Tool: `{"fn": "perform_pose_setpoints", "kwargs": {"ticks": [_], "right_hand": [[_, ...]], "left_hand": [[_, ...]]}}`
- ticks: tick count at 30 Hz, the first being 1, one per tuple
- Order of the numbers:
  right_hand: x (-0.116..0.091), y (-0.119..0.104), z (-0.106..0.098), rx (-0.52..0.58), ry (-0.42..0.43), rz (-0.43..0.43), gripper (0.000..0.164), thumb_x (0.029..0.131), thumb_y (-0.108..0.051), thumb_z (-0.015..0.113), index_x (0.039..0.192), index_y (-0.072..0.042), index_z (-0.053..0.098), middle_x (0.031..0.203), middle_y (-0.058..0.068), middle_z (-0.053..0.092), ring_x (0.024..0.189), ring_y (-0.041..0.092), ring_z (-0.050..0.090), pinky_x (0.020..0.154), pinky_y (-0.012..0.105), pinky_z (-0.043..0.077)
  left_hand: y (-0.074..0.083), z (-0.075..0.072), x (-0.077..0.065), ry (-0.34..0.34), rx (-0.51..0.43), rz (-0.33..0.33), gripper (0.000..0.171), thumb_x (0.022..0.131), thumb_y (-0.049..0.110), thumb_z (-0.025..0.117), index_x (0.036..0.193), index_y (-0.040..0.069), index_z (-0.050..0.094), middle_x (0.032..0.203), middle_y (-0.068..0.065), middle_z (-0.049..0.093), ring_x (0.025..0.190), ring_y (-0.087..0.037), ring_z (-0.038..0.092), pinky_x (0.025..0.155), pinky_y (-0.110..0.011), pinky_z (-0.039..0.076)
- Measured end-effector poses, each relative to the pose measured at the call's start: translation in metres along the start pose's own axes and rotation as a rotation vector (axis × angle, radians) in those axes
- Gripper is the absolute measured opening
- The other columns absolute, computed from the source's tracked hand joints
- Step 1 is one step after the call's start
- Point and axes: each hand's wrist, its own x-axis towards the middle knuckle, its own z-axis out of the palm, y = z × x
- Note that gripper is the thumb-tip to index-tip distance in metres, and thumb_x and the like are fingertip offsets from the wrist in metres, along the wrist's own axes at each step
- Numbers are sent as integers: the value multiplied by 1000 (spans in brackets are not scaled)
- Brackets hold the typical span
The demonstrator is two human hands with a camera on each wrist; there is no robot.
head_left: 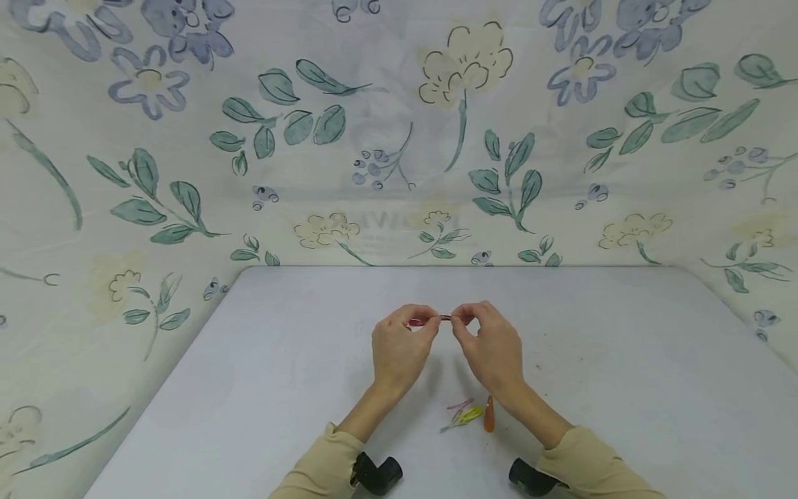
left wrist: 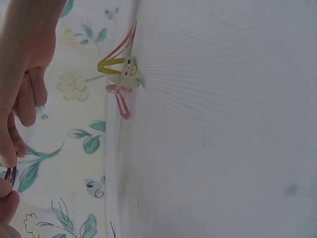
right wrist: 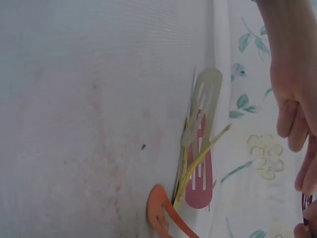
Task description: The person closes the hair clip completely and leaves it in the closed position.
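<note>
A dark red snap hair clip (head_left: 416, 322) is held level above the table between both hands. The left hand (head_left: 399, 350) pinches one end of it between thumb and fingers. At the other end, the thumb and fingertips of the right hand (head_left: 495, 350) pinch it. Its slotted middle shows between the fingertips in the right wrist view, where a short stretch of the dark red hair clip (right wrist: 306, 202) is visible. Fingers cover most of its length.
Below the hands lie a yellow clip (head_left: 469, 415), a pink clip (head_left: 461, 404) and an orange clip (head_left: 489, 416). A pale cream clip (right wrist: 212, 89) overlaps the pink one. The white table (head_left: 299, 312) meets a floral cloth (head_left: 386, 229) at its back edge.
</note>
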Motion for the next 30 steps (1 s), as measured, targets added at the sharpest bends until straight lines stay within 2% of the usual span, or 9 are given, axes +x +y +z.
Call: {"fn": "perform_pose_setpoints", "kwargs": {"ticks": [6,13,18,24,30], "right_hand": [[-1,5,-2,2,-30,10,8,90,-17,71,91,-10,70,86,1,66,67,14,54,57,26,42],[-3,8,-5,27,-71,18,7,90,-16,71,92,-9,71,87,2,66,65,12,47,54,25,38],[-3,9,-6,29,-96,24,6,90,-15,70,93,-10,71,88,2,66,63,12,45,52,25,36],[-2,11,-8,14,-114,29,5,90,-13,71,94,-10,72,88,2,67,67,14,49,55,25,39],[0,18,-9,-16,-137,35,5,89,-13,71,94,-10,72,89,3,68,73,17,56,63,30,46]], "left_hand": [[0,0,-2,-52,-40,-45,5,83,17,74,81,14,76,79,6,73,79,-17,68,67,-31,49],[-1,1,-4,-94,-30,-79,4,83,17,73,80,17,76,80,5,74,85,-25,70,71,-36,51],[-2,2,-4,-107,-26,-83,5,83,18,73,80,18,76,81,6,74,86,-24,70,72,-38,52],[-3,3,-3,-126,-25,-81,4,84,18,73,81,18,75,81,6,74,85,-18,69,73,-37,52],[-2,4,-3,-194,4,-74,4,85,18,72,82,17,74,81,6,73,90,-18,69,77,-38,53]]}}
